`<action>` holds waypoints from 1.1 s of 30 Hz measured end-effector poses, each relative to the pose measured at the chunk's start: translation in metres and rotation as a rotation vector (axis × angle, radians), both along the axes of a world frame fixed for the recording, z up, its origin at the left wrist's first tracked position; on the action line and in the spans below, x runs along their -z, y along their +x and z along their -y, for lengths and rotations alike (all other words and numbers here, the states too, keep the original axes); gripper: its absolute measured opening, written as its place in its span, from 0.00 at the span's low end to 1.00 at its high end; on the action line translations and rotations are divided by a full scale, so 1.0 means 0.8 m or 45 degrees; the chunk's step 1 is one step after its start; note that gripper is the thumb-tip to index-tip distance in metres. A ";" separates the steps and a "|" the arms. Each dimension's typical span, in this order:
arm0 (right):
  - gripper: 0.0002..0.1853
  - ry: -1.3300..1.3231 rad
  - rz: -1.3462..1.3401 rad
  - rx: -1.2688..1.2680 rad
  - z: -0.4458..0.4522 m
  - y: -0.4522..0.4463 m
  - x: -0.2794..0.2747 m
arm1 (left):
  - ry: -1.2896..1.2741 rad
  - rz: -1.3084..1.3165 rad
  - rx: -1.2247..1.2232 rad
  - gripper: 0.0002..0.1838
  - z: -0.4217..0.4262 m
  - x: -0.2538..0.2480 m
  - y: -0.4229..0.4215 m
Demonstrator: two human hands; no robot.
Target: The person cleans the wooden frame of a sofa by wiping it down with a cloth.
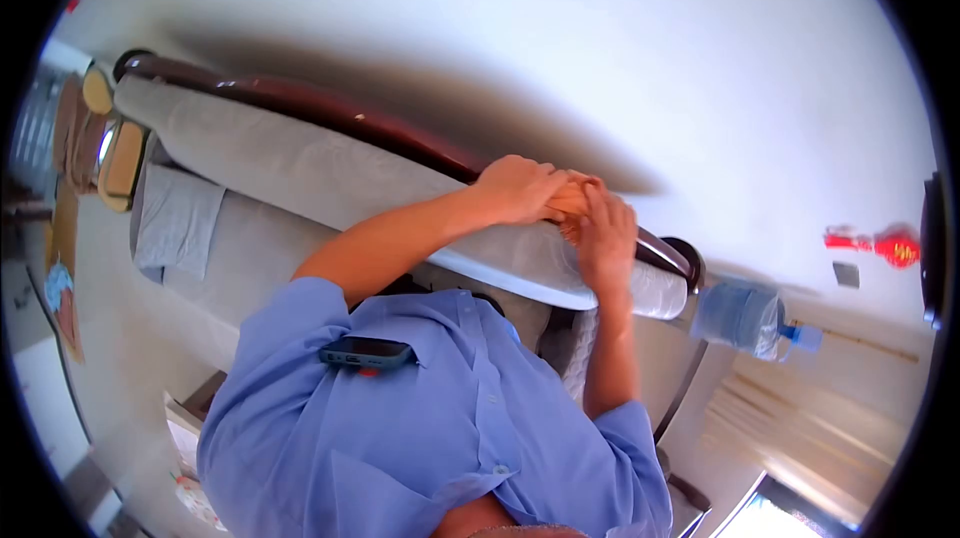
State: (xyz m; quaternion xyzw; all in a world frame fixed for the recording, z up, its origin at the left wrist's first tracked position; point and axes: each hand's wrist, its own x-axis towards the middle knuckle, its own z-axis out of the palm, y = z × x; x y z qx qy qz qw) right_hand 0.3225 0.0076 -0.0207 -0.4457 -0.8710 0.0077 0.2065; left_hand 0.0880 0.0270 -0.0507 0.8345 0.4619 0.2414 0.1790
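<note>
Left hand (515,190) and right hand (608,243) clutched a crumpled orange-brown cloth (568,202).
Both were closed around it, right of frame centre.

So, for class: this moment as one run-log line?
left hand: holding orange cloth; right hand: holding orange cloth; place: top edge of sofa backrest

The grey sofa (300,160) carries a pale cloth (180,221) at one end.
</note>
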 end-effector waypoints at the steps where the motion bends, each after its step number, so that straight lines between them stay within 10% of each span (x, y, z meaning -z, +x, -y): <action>1: 0.30 -0.086 0.006 0.066 0.004 0.029 -0.011 | 0.010 -0.032 0.024 0.24 -0.006 -0.003 0.025; 13: 0.39 -0.024 0.038 0.469 0.015 -0.019 0.009 | -0.018 -0.102 -0.094 0.23 0.000 -0.012 0.045; 25: 0.15 -0.008 -0.075 0.078 0.012 -0.156 0.024 | -0.054 -0.318 -0.047 0.28 0.020 -0.011 -0.127; 33: 0.12 0.308 -0.317 0.320 -0.003 0.012 0.023 | -0.051 -0.246 0.118 0.32 -0.025 -0.035 0.050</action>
